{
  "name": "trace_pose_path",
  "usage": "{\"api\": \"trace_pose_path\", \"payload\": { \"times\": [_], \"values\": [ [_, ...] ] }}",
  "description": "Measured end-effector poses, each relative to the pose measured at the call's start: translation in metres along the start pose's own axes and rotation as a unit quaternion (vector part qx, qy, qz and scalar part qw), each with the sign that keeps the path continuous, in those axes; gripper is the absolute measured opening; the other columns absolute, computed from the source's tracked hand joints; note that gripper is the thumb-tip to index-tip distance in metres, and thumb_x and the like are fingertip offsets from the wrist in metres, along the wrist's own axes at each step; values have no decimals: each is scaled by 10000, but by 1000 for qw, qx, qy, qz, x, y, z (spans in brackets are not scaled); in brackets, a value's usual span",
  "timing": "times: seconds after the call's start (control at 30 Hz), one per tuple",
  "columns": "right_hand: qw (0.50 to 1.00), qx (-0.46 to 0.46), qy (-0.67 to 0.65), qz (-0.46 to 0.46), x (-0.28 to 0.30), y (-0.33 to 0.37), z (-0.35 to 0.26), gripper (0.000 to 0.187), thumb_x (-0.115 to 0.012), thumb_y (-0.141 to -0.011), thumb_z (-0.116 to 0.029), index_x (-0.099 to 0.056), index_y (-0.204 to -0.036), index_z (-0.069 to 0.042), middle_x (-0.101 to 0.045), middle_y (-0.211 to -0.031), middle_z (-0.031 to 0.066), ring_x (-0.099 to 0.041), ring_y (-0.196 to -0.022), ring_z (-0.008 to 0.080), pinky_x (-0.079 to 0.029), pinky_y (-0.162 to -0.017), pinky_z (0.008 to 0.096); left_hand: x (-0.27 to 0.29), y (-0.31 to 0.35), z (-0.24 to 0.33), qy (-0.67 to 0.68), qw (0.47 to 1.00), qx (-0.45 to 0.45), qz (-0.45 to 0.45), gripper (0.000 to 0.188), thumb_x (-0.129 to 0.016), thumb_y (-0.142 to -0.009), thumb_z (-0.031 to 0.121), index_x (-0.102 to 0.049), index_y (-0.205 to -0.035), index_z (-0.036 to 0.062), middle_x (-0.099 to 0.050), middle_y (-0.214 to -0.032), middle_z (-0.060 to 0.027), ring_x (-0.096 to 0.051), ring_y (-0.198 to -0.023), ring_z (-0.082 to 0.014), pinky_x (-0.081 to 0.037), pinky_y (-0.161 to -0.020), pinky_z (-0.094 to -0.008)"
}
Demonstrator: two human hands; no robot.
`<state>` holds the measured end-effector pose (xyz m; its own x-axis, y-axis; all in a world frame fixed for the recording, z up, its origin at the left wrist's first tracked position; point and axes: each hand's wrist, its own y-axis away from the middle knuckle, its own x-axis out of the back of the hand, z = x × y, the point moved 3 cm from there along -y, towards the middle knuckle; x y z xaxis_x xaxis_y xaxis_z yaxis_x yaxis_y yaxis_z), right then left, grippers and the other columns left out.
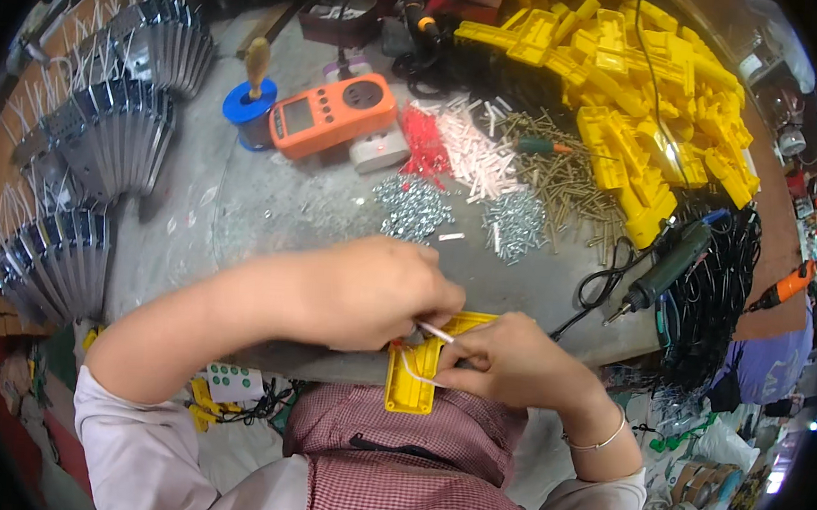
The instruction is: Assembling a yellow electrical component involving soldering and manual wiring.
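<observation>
A yellow plastic housing lies open at the table's front edge, in front of my body. Over its upper part my left hand is closed, fingertips pointing down; what they grip is mostly hidden. My right hand is closed on a white wire at the housing's right side. One length of the wire runs straight from the left fingertips to the right fingers. Another length curves down inside the housing and passes under the right hand. A small reddish bit shows beneath the left fingers.
Piles of screws, white sleeves and red pieces lie beyond my hands. An orange meter and blue-topped pot stand behind. Yellow housings heap far right, near a green electric screwdriver. Metal plates fan out left.
</observation>
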<state>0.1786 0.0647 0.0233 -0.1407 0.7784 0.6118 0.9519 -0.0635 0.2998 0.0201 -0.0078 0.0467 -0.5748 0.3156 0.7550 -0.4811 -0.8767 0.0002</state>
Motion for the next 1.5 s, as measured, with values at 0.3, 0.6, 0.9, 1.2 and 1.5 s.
{"api": "trace_pose_path", "payload": {
  "times": [0.3, 0.6, 0.9, 1.2, 1.5],
  "values": [
    [911, 60, 177, 368, 122, -20, 34, 130, -628, -755, -87, -633, -879, -49, -638, -862, 95, -608, -852, 277, -486, -733, 385, -49, 10, 31, -189, 945, 42, 263, 174, -613, -611, 82, -485, -728, 71, -531, -775, -61, -534, -764, -242, -437, -640, -339],
    [781, 152, 386, 467, 160, -52, 75, 147, -557, -744, -62, -593, -886, -46, -578, -857, 107, -589, -803, 245, -485, -690, 337, -65, 4, 15, -146, 887, 118, 421, 270, -628, -495, -80, -485, -681, 53, -610, -787, -73, -583, -792, -283, -456, -660, -362],
    [859, 195, -377, 286, 70, 14, -16, 481, -440, -866, -497, -449, -640, -72, -454, -583, 57, -353, -495, 135, -288, -485, 289, -65, 10, 13, -100, 889, 122, 430, 256, -664, -516, -12, -485, -682, 65, -608, -804, -69, -577, -783, -271, -443, -641, -375],
    [806, 216, -513, 201, 36, -6, -11, 280, -494, -843, -170, -416, -615, -28, -413, -551, 24, -417, -453, 113, -291, -431, 250, -67, 5, 13, -137, 895, 175, 388, 245, -673, -534, 6, -532, -729, 51, -591, -821, -49, -555, -853, -266, -427, -686, -371],
    [838, 246, -452, 180, 31, -18, -21, 287, -434, -906, -132, -442, -648, -6, -432, -575, 55, -444, -457, 188, -334, -440, 301, -58, 4, 13, -69, 912, 192, 356, 267, -664, -570, -11, -558, -812, 34, -573, -859, -98, -547, -879, -296, -449, -736, -378]
  ]
}}
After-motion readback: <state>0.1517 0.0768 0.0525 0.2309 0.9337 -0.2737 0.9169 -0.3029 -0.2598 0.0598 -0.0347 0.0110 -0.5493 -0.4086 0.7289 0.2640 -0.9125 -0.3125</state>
